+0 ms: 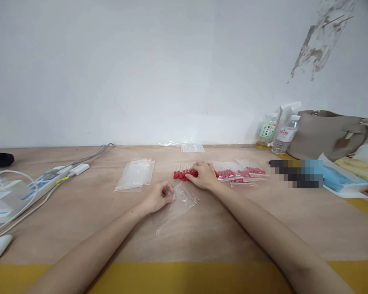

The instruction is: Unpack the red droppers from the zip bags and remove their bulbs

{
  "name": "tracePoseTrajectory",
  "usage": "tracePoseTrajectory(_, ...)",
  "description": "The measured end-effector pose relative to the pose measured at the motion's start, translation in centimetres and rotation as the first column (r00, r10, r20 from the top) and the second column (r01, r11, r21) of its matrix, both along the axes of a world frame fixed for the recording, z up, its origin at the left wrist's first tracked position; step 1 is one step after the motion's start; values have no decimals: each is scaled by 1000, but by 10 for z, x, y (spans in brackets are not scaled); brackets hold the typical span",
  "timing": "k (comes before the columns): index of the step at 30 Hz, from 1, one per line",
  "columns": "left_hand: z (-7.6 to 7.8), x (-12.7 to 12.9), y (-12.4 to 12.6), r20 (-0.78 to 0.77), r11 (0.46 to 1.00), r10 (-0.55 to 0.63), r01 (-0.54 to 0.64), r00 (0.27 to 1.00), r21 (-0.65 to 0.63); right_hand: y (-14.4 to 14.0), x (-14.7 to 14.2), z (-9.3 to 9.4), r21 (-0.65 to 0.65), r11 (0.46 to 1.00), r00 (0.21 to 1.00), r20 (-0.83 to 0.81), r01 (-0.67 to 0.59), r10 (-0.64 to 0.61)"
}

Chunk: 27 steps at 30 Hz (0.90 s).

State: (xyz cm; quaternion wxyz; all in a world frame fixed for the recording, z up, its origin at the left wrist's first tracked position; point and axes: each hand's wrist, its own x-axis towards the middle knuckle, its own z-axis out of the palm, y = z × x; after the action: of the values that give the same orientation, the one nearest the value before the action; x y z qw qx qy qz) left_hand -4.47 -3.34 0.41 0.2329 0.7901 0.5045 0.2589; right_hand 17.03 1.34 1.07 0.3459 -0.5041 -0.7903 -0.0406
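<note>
Plastic bag [186,201] in the left hand [160,197], right hand [204,174] at the red-ended sticks [180,175]

White wall [135,73] fills the upper half of the frame, scraped and marked at the upper right. Brown table [88,228] spreads across the lower half, with a yellow band [171,279] along the bottom edge of the frame. A grey-beige handbag [320,130] stands at the right edge, against the wall. On the left side lies a white power strip [57,173] with plugs and cables. Right of centre, several filled bags [241,173] overlap, red ends showing through their clear sides. The plastic bag lies at lower centre, tilted, its red-lined edge toward the right. Left of centre sits a stack of clear bags [134,174]. Two bottles [284,138] stand near the wall, just left of the handbag.

Both hands meet near the middle of the frame. The left one has thumb and fingers closed on the upper left part of the plastic bag. The right one bends its fingers over the right end of the sticks, touching the red parts; whether it grips any, I cannot tell. Smallest of all, the sticks lie side by side at centre, red ends toward the bottom of the frame, pale thin ends toward the wall.
</note>
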Motion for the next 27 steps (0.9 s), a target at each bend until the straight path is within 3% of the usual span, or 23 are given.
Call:
tracePoseTrajectory(4,7,-6,-2,-2,984,-88,87,996,-153,-2,25,8,-23,998,992,-111,53,-56)
tracePoseTrajectory(7,8,-10,0,45,977,-122,128,992,-169,-2,66,15,-35,963,959,-89,267,-269)
tracePoseTrajectory(9,9,-15,7,80,994,-50,57,996,-91,-4,97,17,-112,886,891,-7,450,-454)
tracePoseTrajectory(11,13,-26,18,121,992,113,-120,986,49,-7,122,17,-209,813,838,86,544,-539)
tracePoseTrajectory(12,16,-34,24,154,959,228,-249,961,135,-8,131,16,-249,789,827,117,561,-551)
tracePoseTrajectory(14,20,-53,36,205,841,444,-485,872,239,-11,140,14,-309,750,810,165,585,-563)
tracePoseTrajectory(16,21,-73,48,193,739,581,-612,791,284,-12,139,13,-347,705,785,223,619,-579)
tracePoseTrajectory(18,16,-90,57,126,703,639,-643,758,303,-11,133,14,-368,654,750,296,661,-591)
tracePoseTrajectory(21,6,-102,64,20,705,658,-626,753,333,-11,126,15,-387,623,734,346,680,-585)
tracePoseTrajectory(23,2,-101,64,-9,680,665,-601,747,421,-10,125,14,-416,633,757,321,653,-569)
tracePoseTrajectory(27,7,-86,53,32,558,656,-513,754,653,-7,126,10,-449,696,812,134,561,-568)
